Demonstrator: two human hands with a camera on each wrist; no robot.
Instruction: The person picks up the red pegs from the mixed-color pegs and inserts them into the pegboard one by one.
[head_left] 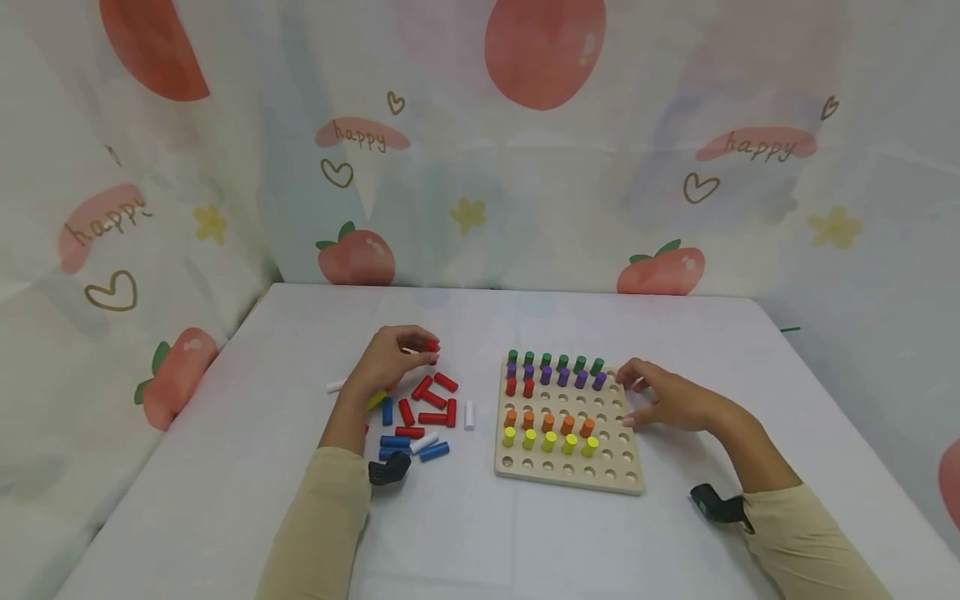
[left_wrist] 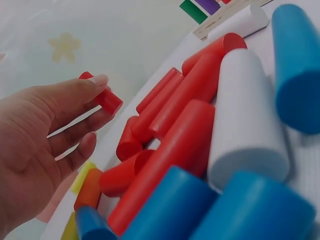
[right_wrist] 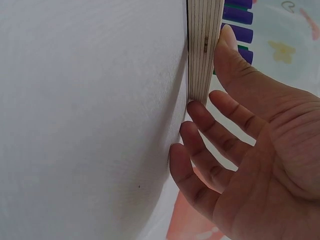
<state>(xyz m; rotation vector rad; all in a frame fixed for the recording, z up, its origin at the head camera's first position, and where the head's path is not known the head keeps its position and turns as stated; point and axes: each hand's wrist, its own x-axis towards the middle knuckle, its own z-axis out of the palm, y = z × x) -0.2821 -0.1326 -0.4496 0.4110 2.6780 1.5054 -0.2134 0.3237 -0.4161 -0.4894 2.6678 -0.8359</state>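
My left hand (head_left: pixel 390 357) pinches a small red peg (left_wrist: pixel 111 101) between thumb and fingers, raised above the far side of a loose pile of pegs. At the right edge of a wooden pegboard (head_left: pixel 562 479), my right hand (head_left: pixel 671 402) rests with relaxed fingers. In the right wrist view its thumb (right_wrist: pixel 230 42) touches the board's edge, and the other fingers lie by the board's corner and the tabletop. Standing in the board are rows of green pegs (head_left: pixel 546 360), purple pegs (head_left: pixel 563 377), orange pegs (head_left: pixel 548 423) and yellow pegs (head_left: pixel 550 442), plus two red pegs (head_left: pixel 528 388).
Loose red pegs (head_left: pixel 432 419), blue pegs (head_left: pixel 434 452) and white pegs (head_left: pixel 469 415) lie left of the board, some under my left forearm. A white tabletop (head_left: pixel 480 542) extends around them. A printed curtain (head_left: pixel 480 183) hangs behind and beside the table.
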